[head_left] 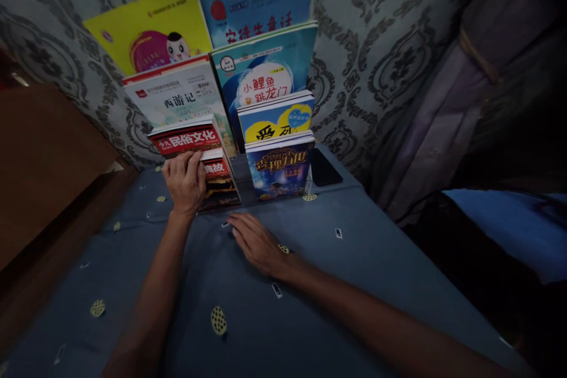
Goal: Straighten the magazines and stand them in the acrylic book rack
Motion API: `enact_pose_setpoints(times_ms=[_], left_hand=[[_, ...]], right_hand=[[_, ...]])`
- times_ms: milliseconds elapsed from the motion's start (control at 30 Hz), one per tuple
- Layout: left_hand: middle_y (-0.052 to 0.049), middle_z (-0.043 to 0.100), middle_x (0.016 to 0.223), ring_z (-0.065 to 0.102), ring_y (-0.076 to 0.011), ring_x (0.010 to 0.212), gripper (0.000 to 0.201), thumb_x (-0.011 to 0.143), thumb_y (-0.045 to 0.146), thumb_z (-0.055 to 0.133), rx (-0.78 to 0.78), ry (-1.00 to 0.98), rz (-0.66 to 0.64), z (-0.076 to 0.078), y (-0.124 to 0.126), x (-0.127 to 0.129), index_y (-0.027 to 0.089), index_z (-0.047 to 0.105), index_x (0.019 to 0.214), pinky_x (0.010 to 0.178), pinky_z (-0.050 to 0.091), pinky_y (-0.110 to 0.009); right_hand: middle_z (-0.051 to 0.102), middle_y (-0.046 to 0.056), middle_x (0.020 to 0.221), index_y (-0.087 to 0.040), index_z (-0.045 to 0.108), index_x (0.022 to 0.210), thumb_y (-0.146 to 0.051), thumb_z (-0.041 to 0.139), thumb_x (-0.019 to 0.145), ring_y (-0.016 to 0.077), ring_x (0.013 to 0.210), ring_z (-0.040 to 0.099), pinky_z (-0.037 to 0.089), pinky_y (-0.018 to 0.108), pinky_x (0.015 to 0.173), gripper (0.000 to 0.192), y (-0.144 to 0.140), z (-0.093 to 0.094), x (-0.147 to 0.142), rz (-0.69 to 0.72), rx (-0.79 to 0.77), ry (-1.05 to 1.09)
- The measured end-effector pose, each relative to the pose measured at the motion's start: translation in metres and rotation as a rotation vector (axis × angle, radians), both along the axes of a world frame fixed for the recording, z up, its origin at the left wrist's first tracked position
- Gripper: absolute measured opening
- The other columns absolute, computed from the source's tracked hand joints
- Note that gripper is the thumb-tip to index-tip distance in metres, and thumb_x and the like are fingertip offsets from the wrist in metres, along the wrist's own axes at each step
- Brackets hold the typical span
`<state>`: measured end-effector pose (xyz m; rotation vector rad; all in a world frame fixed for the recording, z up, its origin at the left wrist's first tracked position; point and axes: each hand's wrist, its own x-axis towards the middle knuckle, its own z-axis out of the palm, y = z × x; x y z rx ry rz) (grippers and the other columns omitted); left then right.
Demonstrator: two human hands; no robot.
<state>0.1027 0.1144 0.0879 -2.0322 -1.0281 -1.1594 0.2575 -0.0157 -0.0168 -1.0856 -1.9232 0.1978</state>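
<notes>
Glossy paperback books rise in tiers against the patterned wall; a black phone (325, 168) lies right of them. The left hand (183, 180) has its fingers curled over the front red book (218, 180). The right hand (257, 243) lies flat, fingers spread, on the blue cloth surface (354, 271).

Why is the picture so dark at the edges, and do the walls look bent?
In the head view, light falls mainly on the stacked books and the blue cloth; the right side by the curtain sinks into shadow. The wide lens bows the patterned wall outward. The left hand and right hand look sharp, without glare.
</notes>
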Motion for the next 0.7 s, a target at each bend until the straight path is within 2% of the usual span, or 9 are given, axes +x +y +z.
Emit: enact_pose_setpoints(times_ms=[267, 400, 500, 700], left_hand=[[-0.014, 0.068, 0.110, 0.059, -0.0261, 0.102, 0.033, 0.100, 0.032, 0.043, 0.015, -0.026, -0.050, -0.003, 0.005, -0.001, 0.018, 0.067, 0.117, 0.095, 0.035, -0.042], [-0.013, 0.068, 0.111, 0.059, -0.0260, 0.101, 0.031, 0.100, 0.031, 0.044, 0.014, -0.030, -0.067, -0.002, 0.003, -0.002, 0.019, 0.067, 0.116, 0.094, 0.036, -0.042], [-0.013, 0.069, 0.110, 0.060, -0.0256, 0.101, 0.030, 0.100, 0.029, 0.044, 0.023, -0.033, -0.077, -0.002, 0.003, -0.002, 0.019, 0.067, 0.116, 0.094, 0.037, -0.042], [-0.013, 0.070, 0.108, 0.062, -0.0243, 0.100, 0.030, 0.100, 0.027, 0.043, 0.057, -0.014, -0.073, -0.004, 0.005, -0.004, 0.018, 0.066, 0.118, 0.093, 0.038, -0.041]], right_hand=[[0.068, 0.013, 0.125, -0.018, 0.058, 0.132, -0.020, 0.038, 0.102, 0.0233, 0.122, 0.060, 0.053, 0.047, 0.104, 0.036, -0.001, 0.001, 0.001, 0.019, 0.031, 0.015], [0.066, 0.013, 0.131, -0.019, 0.057, 0.134, -0.018, 0.039, 0.101, 0.0233, 0.125, 0.059, 0.052, 0.047, 0.105, 0.037, 0.002, 0.006, 0.004, -0.030, 0.111, -0.026], [0.061, 0.014, 0.139, -0.019, 0.053, 0.140, -0.016, 0.038, 0.101, 0.0234, 0.133, 0.054, 0.049, 0.048, 0.108, 0.042, 0.011, 0.023, 0.004, -0.094, 0.244, -0.070], [0.050, 0.013, 0.151, -0.015, 0.042, 0.149, -0.012, 0.033, 0.100, 0.0221, 0.147, 0.036, 0.034, 0.049, 0.118, 0.050, 0.047, 0.074, -0.002, -0.169, 0.426, -0.247]])
